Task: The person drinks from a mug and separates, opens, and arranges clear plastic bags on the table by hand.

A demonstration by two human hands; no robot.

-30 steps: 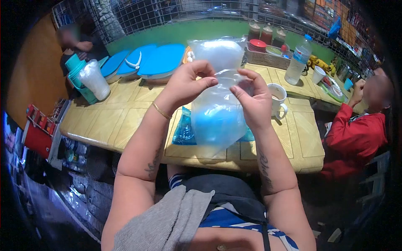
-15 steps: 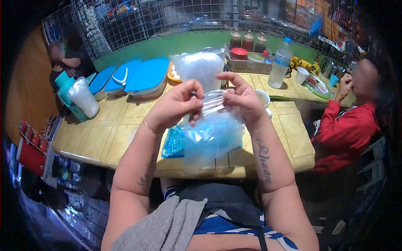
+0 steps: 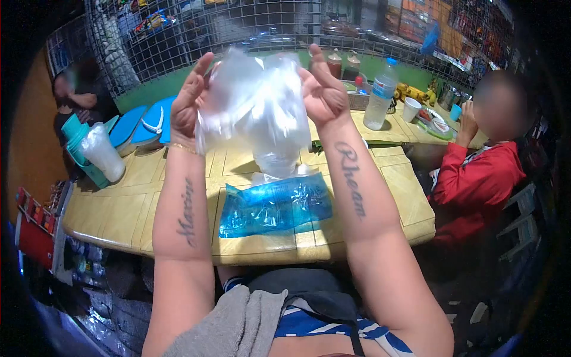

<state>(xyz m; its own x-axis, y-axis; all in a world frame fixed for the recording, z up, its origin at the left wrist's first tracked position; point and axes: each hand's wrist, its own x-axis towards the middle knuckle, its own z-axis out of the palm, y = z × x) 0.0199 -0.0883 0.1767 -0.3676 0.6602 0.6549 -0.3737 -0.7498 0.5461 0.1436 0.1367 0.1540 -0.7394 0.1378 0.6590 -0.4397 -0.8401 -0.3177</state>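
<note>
A clear plastic bag (image 3: 256, 101), smeared by motion, hangs raised between my two hands above the table. My left hand (image 3: 193, 101) is at its left side, palm turned inward, fingers pointing up and apart. On the right side, my right hand (image 3: 324, 89) has its fingers spread and palm facing the bag. How the bag rests against the fingers is blurred. Beneath it, a blue plastic packet (image 3: 276, 205) lies flat near the table's front edge, with a stack of clear plastic (image 3: 276, 163) just behind it.
Blue-lidded containers (image 3: 131, 126) and a teal jug (image 3: 77, 137) stand at the left. At the right are a water bottle (image 3: 380, 95), a white cup (image 3: 411, 110) and a green plate (image 3: 434, 126). A person in red (image 3: 479, 178) sits at the right; another person (image 3: 80, 101) is far left.
Both hands have risen and moved apart, lifting the clear bag away from the table. The blue packet is now uncovered. The view has shifted slightly to the right.
</note>
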